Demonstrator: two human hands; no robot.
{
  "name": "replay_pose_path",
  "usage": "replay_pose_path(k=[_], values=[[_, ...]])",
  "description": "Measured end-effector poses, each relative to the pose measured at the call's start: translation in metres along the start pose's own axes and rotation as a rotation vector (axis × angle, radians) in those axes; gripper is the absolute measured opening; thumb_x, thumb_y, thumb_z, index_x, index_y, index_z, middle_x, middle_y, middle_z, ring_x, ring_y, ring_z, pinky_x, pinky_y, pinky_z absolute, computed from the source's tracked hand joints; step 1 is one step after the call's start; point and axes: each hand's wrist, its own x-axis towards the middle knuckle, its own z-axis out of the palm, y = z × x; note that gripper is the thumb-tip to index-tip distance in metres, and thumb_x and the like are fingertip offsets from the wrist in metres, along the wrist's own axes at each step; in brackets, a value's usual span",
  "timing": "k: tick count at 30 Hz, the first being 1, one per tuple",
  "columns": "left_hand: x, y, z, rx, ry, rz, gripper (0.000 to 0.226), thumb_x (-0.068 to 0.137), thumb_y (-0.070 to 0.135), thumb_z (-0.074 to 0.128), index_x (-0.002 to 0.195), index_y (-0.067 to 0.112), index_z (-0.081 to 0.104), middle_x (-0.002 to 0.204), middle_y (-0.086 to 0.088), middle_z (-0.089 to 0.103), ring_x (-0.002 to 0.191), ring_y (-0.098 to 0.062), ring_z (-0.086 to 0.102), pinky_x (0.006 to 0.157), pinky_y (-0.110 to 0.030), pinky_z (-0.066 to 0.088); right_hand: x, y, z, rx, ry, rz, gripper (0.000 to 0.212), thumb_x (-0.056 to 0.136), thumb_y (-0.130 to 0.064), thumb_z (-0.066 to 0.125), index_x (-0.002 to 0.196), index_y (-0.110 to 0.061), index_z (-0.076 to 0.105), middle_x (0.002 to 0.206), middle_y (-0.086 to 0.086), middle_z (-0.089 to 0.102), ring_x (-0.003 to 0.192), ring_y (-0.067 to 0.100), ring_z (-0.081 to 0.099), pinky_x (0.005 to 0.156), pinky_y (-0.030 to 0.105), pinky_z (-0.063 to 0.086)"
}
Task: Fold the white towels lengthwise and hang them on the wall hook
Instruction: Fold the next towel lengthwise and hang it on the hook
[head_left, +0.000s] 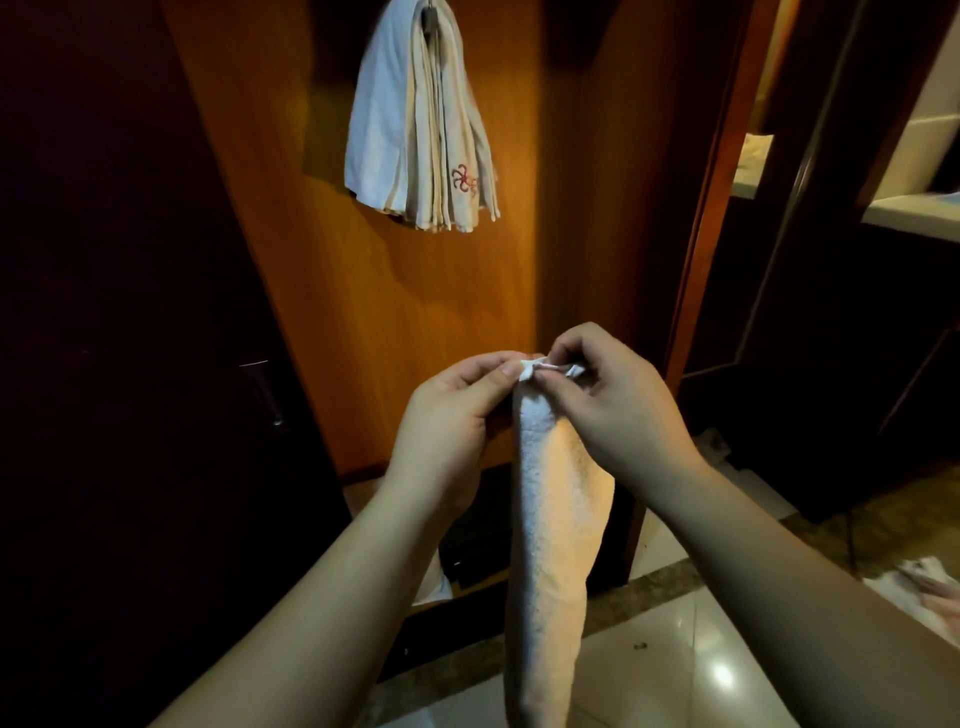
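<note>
Both forearms reach forward; my left hand (457, 410) and right hand (608, 400) pinch the top edge of a white towel (556, 519), hanging folded below. Other folded towels (421, 124) hang from the wall hook (430, 15) on the wooden panel (363, 312).

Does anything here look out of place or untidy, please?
Yes: crumpled white cloth lies on the glossy tiled floor at the right edge, not hung like the folded white towels above.

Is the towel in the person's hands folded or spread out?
Folded: the towel hangs as one narrow strip, its top pinched by the left hand and right hand.
</note>
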Motion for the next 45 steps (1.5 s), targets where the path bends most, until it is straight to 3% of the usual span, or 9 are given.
replay_pose_path(k=[8,15,22,27,30,34,38,42,45], values=[[-0.006,0.004,-0.002,0.094,0.101,0.119,0.012,0.094,0.012,0.064,0.096,0.016,0.075,0.091,-0.001,0.077,0.088,-0.015,0.074,0.072,-0.025,0.057,0.000,-0.009,-0.002,0.063,0.023,0.012,0.023,0.088,-0.036,0.072,0.097,-0.033,0.052,0.085,-0.013,0.058,0.084,0.000,0.055,0.066,0.015,0.044],[0.014,0.001,-0.032,0.148,0.184,0.179,0.024,0.095,0.014,0.064,0.079,0.026,0.077,0.079,-0.001,0.072,0.078,-0.017,0.064,0.077,-0.035,0.050,0.005,0.033,-0.007,-0.061,-0.368,0.209,0.024,0.079,-0.047,0.077,0.090,-0.035,0.060,0.078,-0.019,0.065,0.071,-0.004,0.058,0.064,0.023,0.042],[0.018,-0.004,-0.073,0.117,0.293,0.187,0.009,0.084,0.028,0.067,0.084,0.025,0.076,0.086,-0.004,0.070,0.084,-0.020,0.060,0.082,-0.039,0.045,0.000,0.068,-0.029,-0.457,-0.775,0.176,0.024,0.089,-0.051,0.064,0.107,-0.035,0.063,0.105,-0.020,0.049,0.106,0.010,0.046,0.090,0.029,0.038],[0.009,-0.015,-0.080,0.147,0.320,0.214,0.014,0.092,0.022,0.063,0.083,0.025,0.073,0.079,0.000,0.066,0.074,-0.014,0.056,0.067,-0.027,0.045,0.012,0.053,-0.053,-0.710,-0.460,0.025,0.028,0.094,-0.049,0.056,0.109,-0.029,0.069,0.144,-0.008,0.040,0.135,0.018,0.029,0.108,0.045,0.026],[0.005,-0.020,-0.081,0.122,0.340,0.224,0.022,0.101,0.011,0.054,0.087,0.021,0.068,0.072,0.004,0.063,0.064,-0.008,0.054,0.058,-0.019,0.045,0.006,0.051,-0.056,-0.453,-0.410,0.049,0.030,0.093,-0.053,0.042,0.096,-0.031,0.062,0.127,-0.011,0.057,0.119,0.015,0.050,0.104,0.048,0.039],[-0.001,-0.028,-0.080,0.140,0.335,0.214,0.027,0.101,0.013,0.055,0.084,0.027,0.071,0.079,0.004,0.066,0.073,-0.011,0.059,0.064,-0.024,0.048,-0.010,0.060,-0.047,-0.303,-0.291,0.104,0.014,0.094,-0.047,0.054,0.090,-0.035,0.060,0.086,-0.013,0.063,0.082,0.005,0.059,0.069,0.029,0.048],[-0.005,-0.031,-0.072,0.130,0.311,0.239,0.023,0.102,0.011,0.053,0.090,0.023,0.068,0.080,0.000,0.064,0.075,-0.017,0.059,0.068,-0.034,0.050,-0.017,0.065,-0.039,-0.123,-0.048,0.130,0.013,0.095,-0.033,0.062,0.092,-0.035,0.050,0.082,-0.011,0.059,0.072,0.004,0.057,0.058,0.014,0.042],[-0.009,-0.029,-0.062,0.132,0.344,0.275,0.020,0.103,0.015,0.053,0.092,0.025,0.066,0.083,0.000,0.065,0.075,-0.014,0.060,0.069,-0.035,0.051,-0.025,0.068,-0.024,0.219,0.145,0.185,0.028,0.097,-0.023,0.062,0.114,-0.040,0.047,0.097,-0.011,0.064,0.082,-0.002,0.065,0.068,0.016,0.052],[-0.012,-0.030,-0.054,0.119,0.373,0.242,0.018,0.102,0.021,0.054,0.094,0.031,0.067,0.089,-0.003,0.066,0.081,-0.022,0.062,0.074,-0.062,0.053,-0.028,0.068,-0.012,0.238,0.353,0.242,0.009,0.098,-0.030,0.060,0.098,-0.039,0.059,0.089,-0.014,0.065,0.077,-0.006,0.062,0.065,0.014,0.049]])
